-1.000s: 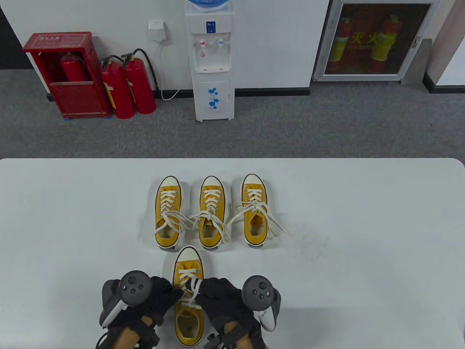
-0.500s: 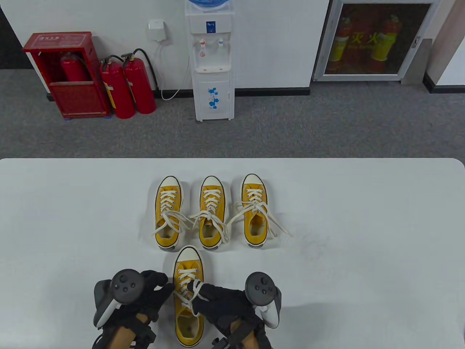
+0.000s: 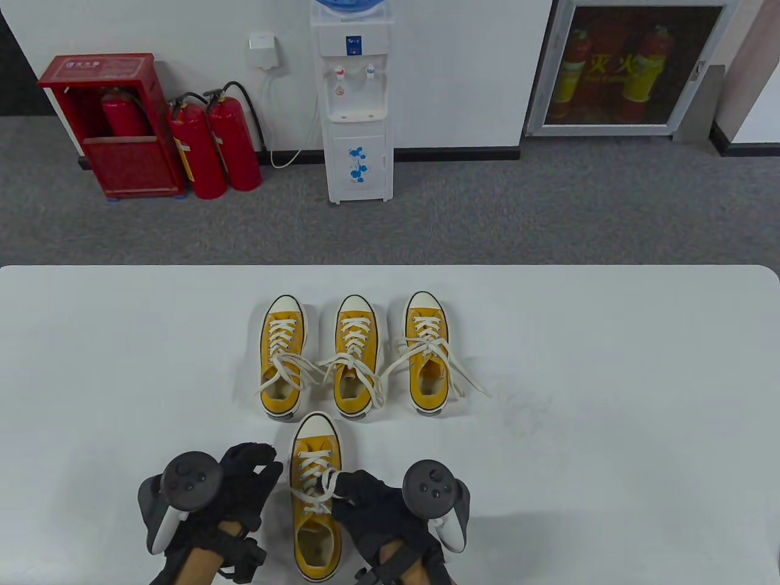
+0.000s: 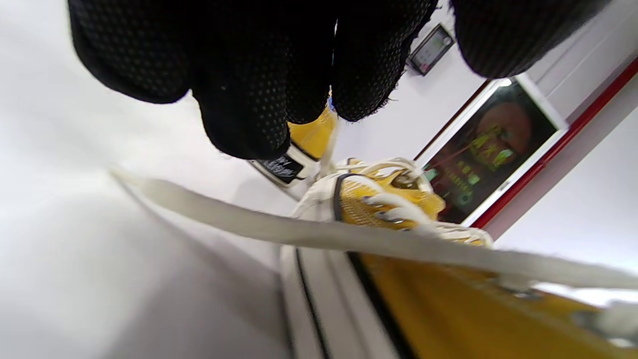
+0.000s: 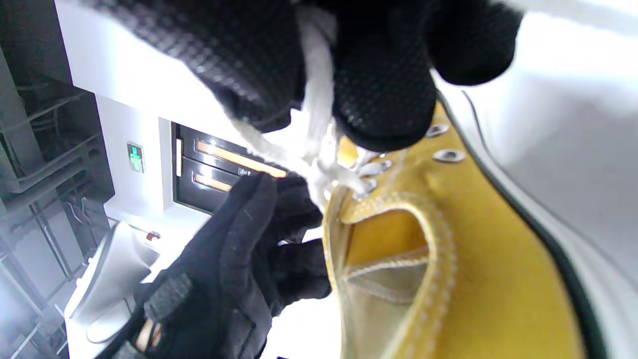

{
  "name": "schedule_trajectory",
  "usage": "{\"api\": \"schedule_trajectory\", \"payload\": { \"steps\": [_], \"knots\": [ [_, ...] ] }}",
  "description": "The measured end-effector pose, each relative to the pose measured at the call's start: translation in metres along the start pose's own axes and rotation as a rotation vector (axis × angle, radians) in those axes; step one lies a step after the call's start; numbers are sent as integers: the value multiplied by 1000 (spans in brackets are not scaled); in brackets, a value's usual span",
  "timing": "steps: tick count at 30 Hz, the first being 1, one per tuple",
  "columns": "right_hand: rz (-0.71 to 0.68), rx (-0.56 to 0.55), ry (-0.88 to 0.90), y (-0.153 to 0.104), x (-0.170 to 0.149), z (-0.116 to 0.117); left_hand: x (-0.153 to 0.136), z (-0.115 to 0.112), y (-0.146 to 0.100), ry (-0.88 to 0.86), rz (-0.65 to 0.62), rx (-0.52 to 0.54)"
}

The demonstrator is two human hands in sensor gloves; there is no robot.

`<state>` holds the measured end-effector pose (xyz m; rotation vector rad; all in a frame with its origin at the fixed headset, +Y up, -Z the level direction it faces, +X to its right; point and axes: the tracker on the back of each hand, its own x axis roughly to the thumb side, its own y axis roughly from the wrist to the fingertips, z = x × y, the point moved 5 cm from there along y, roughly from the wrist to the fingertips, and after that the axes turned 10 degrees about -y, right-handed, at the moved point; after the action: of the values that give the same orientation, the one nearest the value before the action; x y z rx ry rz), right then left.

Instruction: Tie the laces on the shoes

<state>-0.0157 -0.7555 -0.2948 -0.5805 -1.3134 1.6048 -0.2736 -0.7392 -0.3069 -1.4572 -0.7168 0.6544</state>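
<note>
We find the near yellow sneaker [image 3: 315,499] on the white table [image 3: 609,426] just in front of three more yellow sneakers [image 3: 355,359] whose laces lie loose; our main concern is that pulling on its lace could drag or tip this light shoe, since nothing pins it. The right hand [image 3: 372,506] pinches the white lace [image 5: 316,107] above the eyelets, and slack there could let the crossing loosen. The left hand [image 3: 241,487] sits beside the toe, fingers curled; we cannot tell if it grips the strand crossing its view.
</note>
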Motion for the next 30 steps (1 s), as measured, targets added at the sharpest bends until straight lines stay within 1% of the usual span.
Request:
{"api": "schedule_trajectory", "payload": {
  "steps": [2, 5, 9, 12, 15, 16, 18, 22, 27, 29, 30],
  "knots": [
    [-10, 9, -24, 0, 2, 2, 8, 0, -3, -26, -43, 7],
    [-28, 22, -67, 0, 5, 6, 20, -4, -7, -124, -111, -14],
    [-71, 22, -105, -1, 11, 8, 34, -11, -13, -234, -185, -71],
    [-111, 21, -136, -3, 17, 10, 40, -17, -15, -243, -213, -116],
    [-161, -3, -217, -5, 25, 11, 42, -24, -15, -242, -222, -164],
    [-174, -17, -230, -6, 28, 10, 43, -28, -16, -243, -227, -191],
    [-186, -28, -249, -7, 31, 11, 44, -31, -16, -253, -232, -214],
    [-203, -54, -314, -9, 34, 9, 44, -31, -16, -259, -230, -205],
    [-206, -64, -319, -10, 35, 8, 44, -28, -16, -308, -212, -167],
    [-210, -59, -311, -10, 36, 8, 46, -27, -17, -296, -224, -161],
    [-210, -65, -322, -10, 36, 8, 47, -25, -18, -285, -229, -139]
  ]
}}
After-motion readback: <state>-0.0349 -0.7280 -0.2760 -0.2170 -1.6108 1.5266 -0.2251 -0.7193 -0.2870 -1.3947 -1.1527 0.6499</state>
